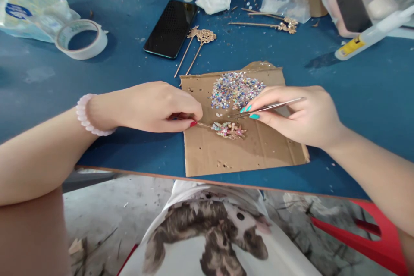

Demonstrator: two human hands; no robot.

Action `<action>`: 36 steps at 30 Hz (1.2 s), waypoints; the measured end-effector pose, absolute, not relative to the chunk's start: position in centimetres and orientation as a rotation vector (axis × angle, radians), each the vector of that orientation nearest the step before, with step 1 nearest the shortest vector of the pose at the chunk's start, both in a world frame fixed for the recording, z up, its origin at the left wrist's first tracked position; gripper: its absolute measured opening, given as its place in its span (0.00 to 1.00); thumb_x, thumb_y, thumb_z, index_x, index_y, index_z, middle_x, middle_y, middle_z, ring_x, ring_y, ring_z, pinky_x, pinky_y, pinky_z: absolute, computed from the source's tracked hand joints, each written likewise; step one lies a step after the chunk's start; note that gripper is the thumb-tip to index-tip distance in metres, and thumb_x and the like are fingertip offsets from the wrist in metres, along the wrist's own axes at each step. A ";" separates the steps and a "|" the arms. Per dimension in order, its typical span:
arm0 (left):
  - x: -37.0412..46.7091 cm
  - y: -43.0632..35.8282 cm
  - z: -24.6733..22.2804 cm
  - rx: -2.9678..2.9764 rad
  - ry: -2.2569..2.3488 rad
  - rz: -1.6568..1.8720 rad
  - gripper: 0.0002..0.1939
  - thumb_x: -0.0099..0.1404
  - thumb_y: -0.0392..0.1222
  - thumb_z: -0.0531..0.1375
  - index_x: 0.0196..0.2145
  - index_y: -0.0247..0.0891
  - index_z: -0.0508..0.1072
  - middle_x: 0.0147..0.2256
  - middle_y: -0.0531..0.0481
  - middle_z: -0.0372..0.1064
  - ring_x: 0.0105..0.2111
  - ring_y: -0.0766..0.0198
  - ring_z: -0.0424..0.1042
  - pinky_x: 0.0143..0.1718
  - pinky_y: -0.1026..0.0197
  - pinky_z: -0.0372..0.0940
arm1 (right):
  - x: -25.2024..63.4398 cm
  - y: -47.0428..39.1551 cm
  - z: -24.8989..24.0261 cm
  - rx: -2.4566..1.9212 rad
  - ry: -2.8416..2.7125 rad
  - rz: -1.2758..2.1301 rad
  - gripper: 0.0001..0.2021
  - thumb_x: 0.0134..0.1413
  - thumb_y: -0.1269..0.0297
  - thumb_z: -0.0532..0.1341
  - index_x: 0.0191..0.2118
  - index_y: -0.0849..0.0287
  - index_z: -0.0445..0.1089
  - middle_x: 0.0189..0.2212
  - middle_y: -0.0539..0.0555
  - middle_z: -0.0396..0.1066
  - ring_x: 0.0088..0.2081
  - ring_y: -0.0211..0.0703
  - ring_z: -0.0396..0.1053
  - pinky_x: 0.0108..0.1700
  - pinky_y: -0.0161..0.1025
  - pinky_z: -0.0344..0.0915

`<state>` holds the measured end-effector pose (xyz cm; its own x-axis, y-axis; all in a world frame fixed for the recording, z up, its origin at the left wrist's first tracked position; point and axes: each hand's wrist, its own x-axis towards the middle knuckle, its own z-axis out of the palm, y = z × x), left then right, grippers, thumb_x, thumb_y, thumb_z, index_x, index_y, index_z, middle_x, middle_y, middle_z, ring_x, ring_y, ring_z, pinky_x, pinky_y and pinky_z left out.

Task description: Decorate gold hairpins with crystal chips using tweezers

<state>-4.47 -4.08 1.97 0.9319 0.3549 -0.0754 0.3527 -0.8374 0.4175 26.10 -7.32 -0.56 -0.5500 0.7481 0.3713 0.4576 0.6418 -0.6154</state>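
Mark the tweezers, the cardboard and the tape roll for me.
Tweezers [274, 106]: head view, on the metal shank.
Cardboard [239, 155]: head view, on its bare near part.
Tape roll [86, 54]: head view, on its near wall.

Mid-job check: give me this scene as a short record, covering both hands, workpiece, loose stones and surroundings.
Left hand: pinching the stem of the jeweled ornament
Right hand: holding metal tweezers
Jeweled ornament: head over the cardboard
Loose stones: piled on the cardboard, beyond the ornament
Table: blue
Beyond the cardboard: black phone, two unjeweled ornaments
Far left: tape roll
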 end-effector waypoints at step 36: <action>-4.4 -4.1 1.9 2.646 0.516 0.008 0.09 0.72 0.38 0.52 0.36 0.41 0.71 0.29 0.53 0.69 0.26 0.67 0.64 0.30 0.63 0.56 | 25.8 -7.5 -0.4 -0.895 -2.251 0.604 0.05 0.59 0.69 0.65 0.36 0.49 0.76 0.35 0.46 0.81 0.36 0.41 0.80 0.39 0.38 0.74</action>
